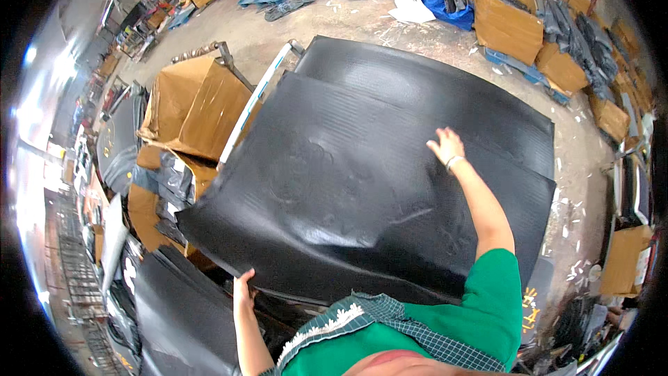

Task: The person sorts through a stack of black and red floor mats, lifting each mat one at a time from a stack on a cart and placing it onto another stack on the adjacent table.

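Observation:
A large black ribbed sheet [334, 160], rubber or plastic by its look, lies in front of me over another black sheet [417, 76] whose far part shows behind it. My left hand [243, 287] grips the near left edge of the upper sheet, thumb on top and the other fingers hidden beneath. Farther right, my right hand [447, 146] rests on or just over the upper sheet with its fingers spread. The upper sheet bulges and creases near my body.
To the left stand a brown cardboard box [191, 108] and an open carton [149, 212] with dark plastic inside. A white-and-blue bar [254, 104] runs along the sheets' left side. More black sheet [177, 313] lies at lower left. Cartons [508, 17] and a blue bag [445, 7] stand far right.

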### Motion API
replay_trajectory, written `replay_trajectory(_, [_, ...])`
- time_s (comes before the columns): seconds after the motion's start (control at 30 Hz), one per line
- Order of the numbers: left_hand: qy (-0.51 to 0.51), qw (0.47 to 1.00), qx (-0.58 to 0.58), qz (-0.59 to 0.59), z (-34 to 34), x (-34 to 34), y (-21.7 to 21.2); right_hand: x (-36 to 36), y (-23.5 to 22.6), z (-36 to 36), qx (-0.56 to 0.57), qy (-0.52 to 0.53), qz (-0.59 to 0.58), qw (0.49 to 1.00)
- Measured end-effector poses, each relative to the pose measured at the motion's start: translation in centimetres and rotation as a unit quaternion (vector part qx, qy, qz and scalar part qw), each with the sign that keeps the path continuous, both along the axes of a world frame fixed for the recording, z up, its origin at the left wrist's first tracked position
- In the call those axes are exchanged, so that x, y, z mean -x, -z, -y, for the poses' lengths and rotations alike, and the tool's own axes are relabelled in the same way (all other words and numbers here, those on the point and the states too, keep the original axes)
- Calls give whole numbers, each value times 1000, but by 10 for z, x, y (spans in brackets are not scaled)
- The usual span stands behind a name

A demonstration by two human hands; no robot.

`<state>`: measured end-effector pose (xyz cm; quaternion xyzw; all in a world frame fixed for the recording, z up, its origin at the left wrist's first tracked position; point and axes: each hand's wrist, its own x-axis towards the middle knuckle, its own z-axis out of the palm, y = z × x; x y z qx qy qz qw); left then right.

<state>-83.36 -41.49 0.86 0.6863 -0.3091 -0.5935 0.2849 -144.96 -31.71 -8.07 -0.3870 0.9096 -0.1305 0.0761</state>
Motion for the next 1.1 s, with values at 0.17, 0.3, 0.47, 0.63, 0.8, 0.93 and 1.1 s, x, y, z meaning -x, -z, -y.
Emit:
replay_trajectory(0.17, [-53, 993, -98, 42, 7, -3, 8, 72, 40, 21, -95, 61, -22, 993])
replay_trajectory(0.3, [-55, 989, -137, 0, 9, 2, 9, 78, 27, 19, -135, 14, 52, 989])
replay_trajectory(0.47, [-50, 981, -181, 42, 20, 21, 22, 73, 6, 12, -138, 21, 87, 986])
replay_trajectory(0.63, [-90, 980, -176, -22, 23, 4, 40, 41, -7, 27, -71, 44, 20, 996])
replay_trajectory(0.8, [-69, 990, -17, -119, 0, -8, 40, -69, -111, 6, 64, 10, -68, 996])
replay_trajectory(0.93, [-84, 967, 80, -225, -44, -14, 22, -121, -173, -54, 157, -45, -86, 983])
replay_trajectory(1.1, [-45, 947, 170, -267, -94, -31, -25, -232, -297, -79, 161, 16, 36, 986])
